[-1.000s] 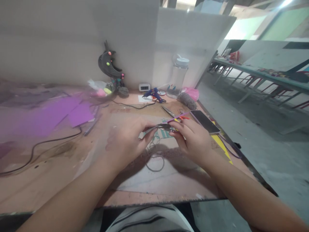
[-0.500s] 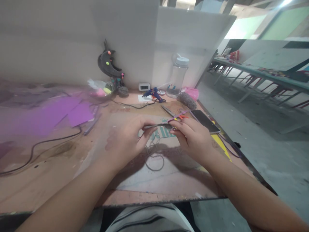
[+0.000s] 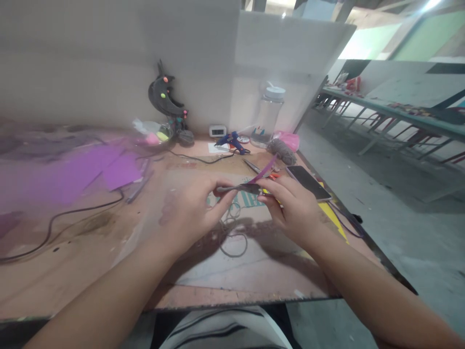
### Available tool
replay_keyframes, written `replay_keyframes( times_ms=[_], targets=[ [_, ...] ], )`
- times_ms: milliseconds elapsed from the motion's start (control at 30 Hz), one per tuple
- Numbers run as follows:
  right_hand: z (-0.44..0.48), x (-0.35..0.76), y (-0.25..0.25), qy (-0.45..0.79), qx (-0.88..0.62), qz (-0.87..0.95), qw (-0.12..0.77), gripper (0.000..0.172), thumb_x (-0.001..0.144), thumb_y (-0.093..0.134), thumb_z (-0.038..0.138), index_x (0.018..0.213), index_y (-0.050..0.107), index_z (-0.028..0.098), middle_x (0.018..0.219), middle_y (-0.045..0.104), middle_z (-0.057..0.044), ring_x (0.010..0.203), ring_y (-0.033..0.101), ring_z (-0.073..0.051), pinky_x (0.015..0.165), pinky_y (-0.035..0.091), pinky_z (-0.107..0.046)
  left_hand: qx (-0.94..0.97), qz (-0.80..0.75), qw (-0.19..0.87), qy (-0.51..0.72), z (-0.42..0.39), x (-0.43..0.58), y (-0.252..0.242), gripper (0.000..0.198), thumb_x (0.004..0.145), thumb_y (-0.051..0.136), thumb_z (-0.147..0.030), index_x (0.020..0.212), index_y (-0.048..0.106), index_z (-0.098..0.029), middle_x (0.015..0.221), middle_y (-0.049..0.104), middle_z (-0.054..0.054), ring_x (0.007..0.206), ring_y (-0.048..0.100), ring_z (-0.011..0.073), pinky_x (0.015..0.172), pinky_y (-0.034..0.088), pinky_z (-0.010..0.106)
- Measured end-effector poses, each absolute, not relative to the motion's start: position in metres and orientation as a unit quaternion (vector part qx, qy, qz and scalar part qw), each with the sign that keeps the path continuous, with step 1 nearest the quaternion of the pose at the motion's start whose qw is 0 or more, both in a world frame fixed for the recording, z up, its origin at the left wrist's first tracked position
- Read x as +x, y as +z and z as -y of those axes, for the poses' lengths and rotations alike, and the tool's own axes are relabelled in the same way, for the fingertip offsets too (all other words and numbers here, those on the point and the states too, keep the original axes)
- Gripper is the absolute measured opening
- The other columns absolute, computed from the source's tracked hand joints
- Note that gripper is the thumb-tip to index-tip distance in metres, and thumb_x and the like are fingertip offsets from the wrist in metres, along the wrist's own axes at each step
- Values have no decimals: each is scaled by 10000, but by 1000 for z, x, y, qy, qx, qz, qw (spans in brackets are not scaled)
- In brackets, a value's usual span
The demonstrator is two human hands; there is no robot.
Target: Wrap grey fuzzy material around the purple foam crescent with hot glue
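Observation:
Between my two hands is a thin, flat dark grey piece (image 3: 247, 188), seen nearly edge-on above the table. My left hand (image 3: 205, 203) is closed, pinching its left end between thumb and fingers. At the other end, the fingers of my right hand (image 3: 288, 198) close on it and hide part of it. A narrow purple strip (image 3: 268, 169) rises from behind the piece, near my right fingertips; whether it is attached I cannot tell. Beneath, a loose loop of grey cord (image 3: 234, 252) lies on the clear sheet (image 3: 218, 274).
Behind my hands lie scissors (image 3: 251, 166), a blue glue gun (image 3: 234, 141), a grey yarn bundle (image 3: 282, 151) and a water bottle (image 3: 269, 116). A phone (image 3: 308, 182) rests at right, near the table edge. Purple sheets (image 3: 119, 170) and a black cable (image 3: 49, 228) are at left.
The purple strip now stands up higher behind the grey piece, where it lay low by my right fingers before. Both hands keep their hold and have barely moved.

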State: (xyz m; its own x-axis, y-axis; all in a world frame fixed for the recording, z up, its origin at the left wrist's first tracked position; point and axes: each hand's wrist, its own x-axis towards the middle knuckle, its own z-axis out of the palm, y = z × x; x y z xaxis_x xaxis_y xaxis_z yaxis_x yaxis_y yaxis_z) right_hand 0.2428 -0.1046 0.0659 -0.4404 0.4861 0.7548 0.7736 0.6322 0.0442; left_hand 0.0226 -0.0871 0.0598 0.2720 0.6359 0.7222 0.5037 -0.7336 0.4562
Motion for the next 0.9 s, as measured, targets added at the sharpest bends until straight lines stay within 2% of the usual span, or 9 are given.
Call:
replay_keyframes(
  times_ms=[433, 667, 900],
  targets=[
    [102, 242, 64, -214, -373, 827, 363, 197, 961, 507, 265, 1069, 649, 183, 768, 652, -52, 699, 599, -183, 651, 447, -295, 796, -346, 66, 492, 87, 22, 59, 94, 868, 648, -236, 959, 630, -222, 827, 702, -9, 766, 655, 158, 695, 522, 293],
    [104, 243, 65, -197, -379, 823, 374, 210, 938, 549, 248, 1109, 633, 162, 815, 665, -73, 730, 612, -197, 668, 469, -308, 805, -321, -16, 498, 84, 21, 54, 116, 851, 640, -217, 964, 629, -243, 827, 707, 3, 793, 655, 183, 738, 510, 345],
    [103, 245, 63, -208, -385, 823, 363, 211, 940, 550, 273, 1110, 636, 181, 840, 671, -70, 756, 624, -197, 675, 470, -301, 801, -329, -24, 499, 83, 19, 55, 125, 846, 646, -234, 968, 623, -253, 825, 707, 4, 794, 667, 193, 732, 523, 354]
  ],
)
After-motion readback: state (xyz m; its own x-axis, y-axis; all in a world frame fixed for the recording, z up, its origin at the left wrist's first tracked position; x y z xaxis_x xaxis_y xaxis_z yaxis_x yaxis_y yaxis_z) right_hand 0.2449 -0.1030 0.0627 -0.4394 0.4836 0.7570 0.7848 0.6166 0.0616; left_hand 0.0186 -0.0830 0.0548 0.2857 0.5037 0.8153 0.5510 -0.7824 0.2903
